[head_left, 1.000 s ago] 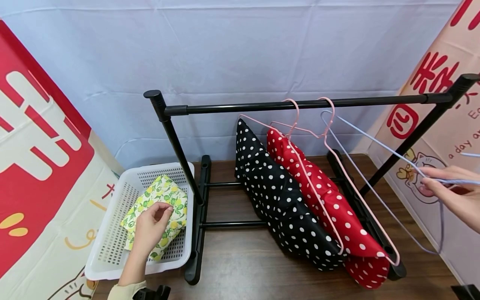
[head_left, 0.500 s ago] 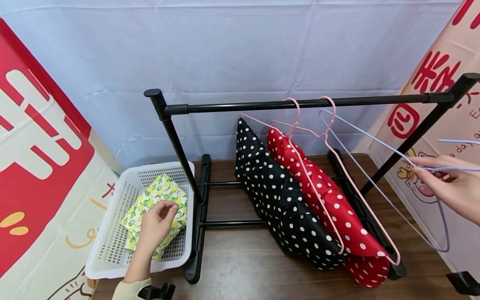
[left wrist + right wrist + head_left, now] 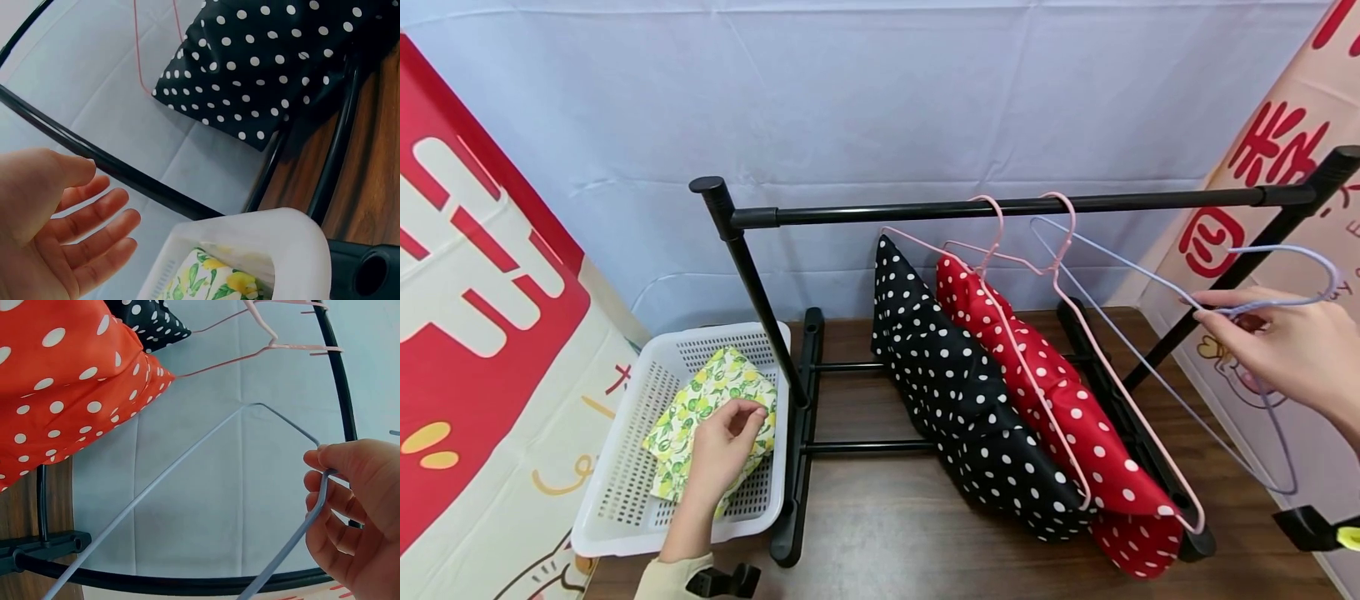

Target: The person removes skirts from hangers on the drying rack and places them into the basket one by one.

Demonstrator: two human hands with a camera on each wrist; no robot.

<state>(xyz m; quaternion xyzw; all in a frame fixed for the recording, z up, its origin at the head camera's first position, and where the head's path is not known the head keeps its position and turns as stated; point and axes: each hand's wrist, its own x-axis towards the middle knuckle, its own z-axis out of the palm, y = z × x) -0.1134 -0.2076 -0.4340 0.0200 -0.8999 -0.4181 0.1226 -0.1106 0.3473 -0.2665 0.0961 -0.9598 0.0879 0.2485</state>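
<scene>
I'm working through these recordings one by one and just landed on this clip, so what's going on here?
A person's right hand pinches a pale blue hanger; it carries no cloth, and its hook is off the rail. The left hand holds nothing, above a lemon-print cloth in a white basket. Two pink hangers are hooked on the rail, one with black polka-dot cloth, the other with red.

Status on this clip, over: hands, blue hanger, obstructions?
Left hand empty, near basket; right hand pinches blue hanger. It's bare, off the rail. Pink hangers on rail, possibly in the way.
</scene>
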